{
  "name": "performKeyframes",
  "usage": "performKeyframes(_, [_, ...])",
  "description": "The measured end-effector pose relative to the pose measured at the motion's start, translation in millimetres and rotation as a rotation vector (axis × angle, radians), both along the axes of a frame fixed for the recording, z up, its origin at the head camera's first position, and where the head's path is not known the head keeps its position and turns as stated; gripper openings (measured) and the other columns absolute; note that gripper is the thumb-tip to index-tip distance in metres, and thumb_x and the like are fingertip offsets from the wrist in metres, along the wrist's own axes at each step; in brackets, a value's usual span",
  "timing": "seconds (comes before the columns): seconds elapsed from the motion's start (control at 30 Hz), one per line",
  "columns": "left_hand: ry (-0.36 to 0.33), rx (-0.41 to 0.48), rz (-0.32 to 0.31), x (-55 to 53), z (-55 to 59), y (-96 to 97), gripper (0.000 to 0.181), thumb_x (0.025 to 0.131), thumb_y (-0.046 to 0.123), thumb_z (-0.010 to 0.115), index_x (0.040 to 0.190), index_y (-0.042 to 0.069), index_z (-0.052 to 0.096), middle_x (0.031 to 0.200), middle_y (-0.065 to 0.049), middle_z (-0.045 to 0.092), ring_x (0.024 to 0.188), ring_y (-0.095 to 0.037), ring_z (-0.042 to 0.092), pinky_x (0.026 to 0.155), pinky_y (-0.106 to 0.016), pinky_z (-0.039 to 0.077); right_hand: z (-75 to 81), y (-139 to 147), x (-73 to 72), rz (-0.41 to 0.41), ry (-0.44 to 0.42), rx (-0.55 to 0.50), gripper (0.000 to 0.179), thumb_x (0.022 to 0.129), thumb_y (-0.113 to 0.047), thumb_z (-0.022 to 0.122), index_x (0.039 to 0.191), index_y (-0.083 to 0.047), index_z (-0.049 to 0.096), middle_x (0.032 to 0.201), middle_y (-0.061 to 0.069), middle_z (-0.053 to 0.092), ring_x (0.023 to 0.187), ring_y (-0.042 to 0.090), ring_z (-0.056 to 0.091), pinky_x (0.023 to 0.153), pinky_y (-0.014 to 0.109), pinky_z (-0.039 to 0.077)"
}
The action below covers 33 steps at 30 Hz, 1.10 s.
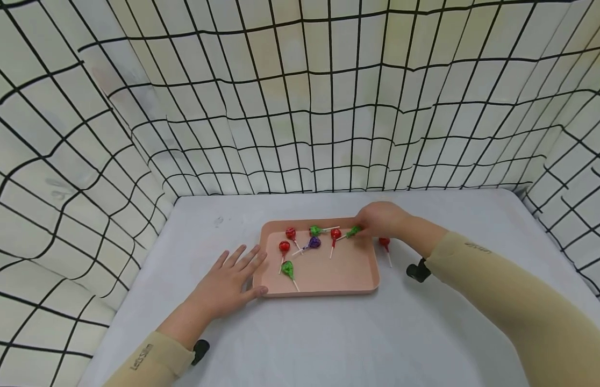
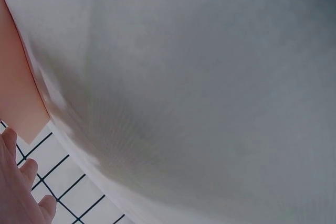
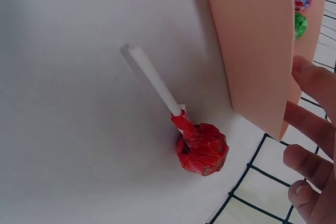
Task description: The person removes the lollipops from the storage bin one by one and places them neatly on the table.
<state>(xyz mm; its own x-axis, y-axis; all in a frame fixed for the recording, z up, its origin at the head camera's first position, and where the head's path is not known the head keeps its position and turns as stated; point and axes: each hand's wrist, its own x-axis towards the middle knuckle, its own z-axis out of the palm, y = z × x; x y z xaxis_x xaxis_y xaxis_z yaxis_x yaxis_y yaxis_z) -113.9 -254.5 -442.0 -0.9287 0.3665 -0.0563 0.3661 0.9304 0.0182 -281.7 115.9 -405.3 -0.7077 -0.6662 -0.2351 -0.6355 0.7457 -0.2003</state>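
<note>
A shallow pink tray [image 1: 329, 279] holds several wrapped lollipops. Among them are a purple lollipop [image 1: 313, 243] near the middle and a green lollipop [image 1: 287, 270] toward the front left. My left hand [image 1: 227, 285] lies with fingers spread at the tray's left side, its fingertips right at the rim. Over the back right corner, my right hand [image 1: 384, 219] has its fingers apart, thumb at the rim, beside another green lollipop [image 1: 353, 231]. On the table just right of the tray lies a red lollipop [image 3: 202, 150], partly under the right hand in the head view.
The tray stands on a white-covered table [image 1: 319, 338]. White panels with a black grid [image 1: 329, 107] rise behind the table and along both sides. Both forearms wear beige sleeves [image 1: 503, 290], each with a dark wrist device [image 1: 418, 271] below the cuff.
</note>
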Motion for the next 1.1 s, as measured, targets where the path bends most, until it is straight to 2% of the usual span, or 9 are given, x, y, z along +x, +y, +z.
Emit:
performKeyframes(0.3, [-0.008, 0.002, -0.001, 0.6, 3.2, 1.3, 0.084, 0.092, 0.067, 0.051, 0.158, 0.021, 0.029, 0.163, -0.001, 0.024, 0.15, -0.032, 0.019, 0.12, -0.057, 0.013, -5.3, -3.1, -2.0, -0.012, 0.038, 0.062, 0.029, 0.089, -0.035, 0.075, 0.117, -0.026, 0.075, 0.091, -0.009, 0.067, 0.083, 0.014, 0.057, 0.083, 0.035, 0.053])
performKeyframes(0.53, [-0.011, 0.007, -0.003, 0.3, 2.1, 0.5, 0.084, 0.092, 0.068, 0.05, 0.158, 0.021, 0.029, 0.163, -0.001, 0.024, 0.15, -0.032, 0.019, 0.12, -0.058, 0.013, -8.4, -4.4, -2.4, -0.006, 0.061, 0.061, 0.025, 0.089, -0.03, 0.076, 0.113, -0.023, 0.076, 0.089, -0.007, 0.067, 0.083, 0.015, 0.058, 0.085, 0.038, 0.054])
performKeyframes(0.8, [-0.016, 0.009, 0.001, 0.2, 1.6, -0.1, 0.084, 0.092, 0.068, 0.049, 0.158, 0.021, 0.028, 0.164, 0.0, 0.023, 0.15, -0.032, 0.018, 0.12, -0.057, 0.012, -6.4, -6.6, -0.6, 0.002, 0.036, 0.077, 0.025, 0.089, -0.027, 0.076, 0.114, -0.02, 0.076, 0.088, -0.006, 0.067, 0.081, 0.015, 0.057, 0.084, 0.037, 0.054])
performKeyframes(1.1, [-0.014, 0.02, 0.0, -1.1, -0.3, -0.9, 0.084, 0.092, 0.07, 0.048, 0.158, 0.022, 0.028, 0.164, 0.001, 0.022, 0.15, -0.031, 0.018, 0.12, -0.057, 0.012, -6.3, -5.6, 1.6, 0.006, 0.012, 0.072, 0.013, 0.09, -0.023, 0.075, 0.102, -0.021, 0.079, 0.094, -0.007, 0.069, 0.088, 0.015, 0.059, 0.089, 0.039, 0.054])
